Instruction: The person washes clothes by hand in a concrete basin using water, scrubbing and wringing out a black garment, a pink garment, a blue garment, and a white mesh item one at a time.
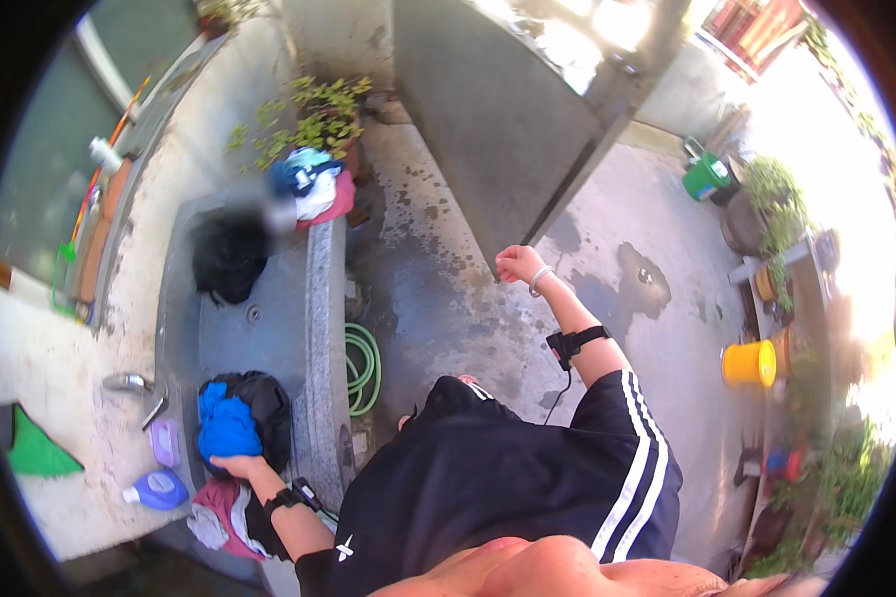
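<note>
My left hand [239,465] is at the near end of a grey stone sink, gripping the lower edge of a bunched blue cloth [227,423]. Its fingers are partly hidden by the fabric. Dark bunched fabric [269,403] lies right beside the blue cloth. My right hand [520,264] is held out to the right over the concrete floor, fingers curled in with nothing visible in them. A dark wet-looking garment [231,257] lies at the sink's far end, past the drain [255,313]. Mixed pink, white and dark clothes [231,517] are heaped below my left hand.
The sink's stone rim [325,298] runs along its right side, with a coiled green hose [362,368] beside it. More clothes [314,189] sit at its far end. A faucet [129,382], purple soap box [164,442] and purple bottle [156,490] are left. A grey panel [498,109] stands ahead.
</note>
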A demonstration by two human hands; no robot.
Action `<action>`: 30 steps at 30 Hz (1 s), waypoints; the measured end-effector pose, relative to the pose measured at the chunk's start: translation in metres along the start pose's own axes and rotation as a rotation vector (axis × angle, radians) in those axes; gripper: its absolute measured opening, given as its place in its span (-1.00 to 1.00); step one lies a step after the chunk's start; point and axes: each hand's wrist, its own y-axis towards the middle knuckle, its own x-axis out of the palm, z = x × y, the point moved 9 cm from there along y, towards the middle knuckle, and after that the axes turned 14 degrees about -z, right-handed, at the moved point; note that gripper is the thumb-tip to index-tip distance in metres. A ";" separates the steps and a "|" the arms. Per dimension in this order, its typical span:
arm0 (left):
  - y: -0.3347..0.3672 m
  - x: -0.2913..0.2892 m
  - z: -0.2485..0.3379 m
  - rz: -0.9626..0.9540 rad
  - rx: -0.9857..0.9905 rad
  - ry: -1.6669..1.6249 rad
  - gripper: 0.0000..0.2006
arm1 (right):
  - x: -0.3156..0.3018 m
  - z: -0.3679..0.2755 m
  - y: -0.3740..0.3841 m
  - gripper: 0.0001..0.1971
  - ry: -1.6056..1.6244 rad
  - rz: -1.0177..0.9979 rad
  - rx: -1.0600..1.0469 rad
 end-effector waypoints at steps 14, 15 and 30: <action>-0.016 0.017 0.002 -0.138 0.059 -0.233 -0.30 | 0.443 -0.210 0.033 -0.55 -0.707 -0.879 -0.529; -0.016 0.014 0.001 -0.102 0.063 -0.237 -0.33 | 0.468 -0.215 0.034 -0.51 -0.755 -0.914 -0.553; -0.024 -0.005 -0.005 0.123 0.024 -0.353 -0.38 | 0.686 -0.235 0.129 -0.52 -0.935 -1.186 -0.665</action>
